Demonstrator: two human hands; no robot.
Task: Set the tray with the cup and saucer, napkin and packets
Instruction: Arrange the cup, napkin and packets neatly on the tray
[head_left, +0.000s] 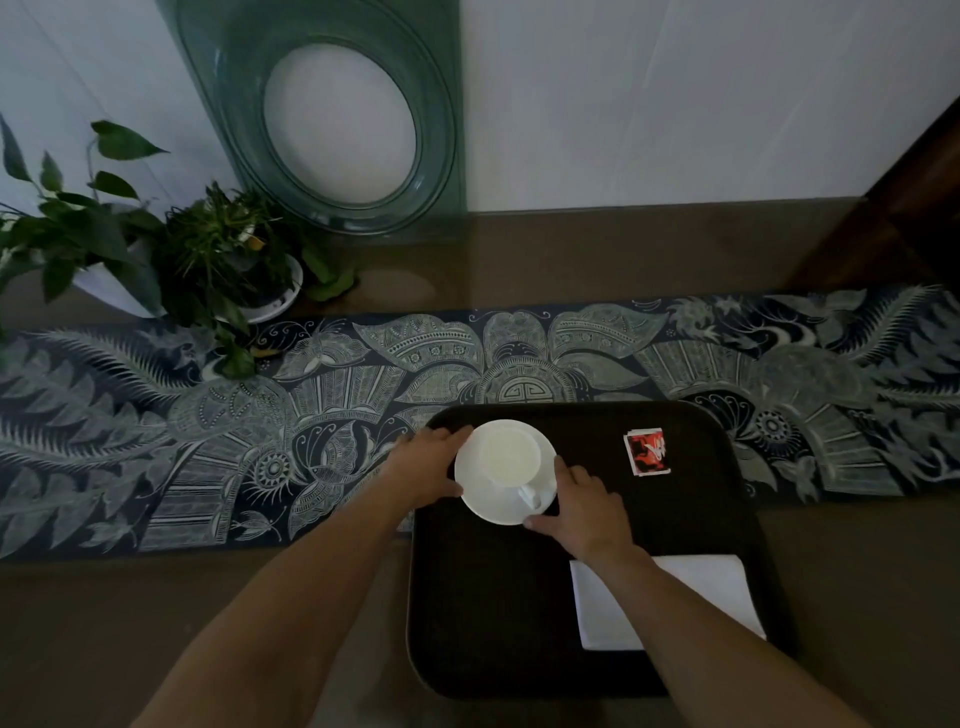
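While both hands (431, 462) hold saucer (488, 506), cup (509, 454) empty, on tray (483, 613)

The light is dim and cool. A pale wall (675, 93) rises behind a glossy brown surface (597, 254). Across the surface runs a dark blue table runner (156, 426) printed with pale leaves, feathers and flowers. At far left two leafy potted plants (156, 249) stand side by side in white pots. A green glass panel with an oval opening (332, 124) leans against the wall. Dark wooden furniture (914, 208) shows at far right.
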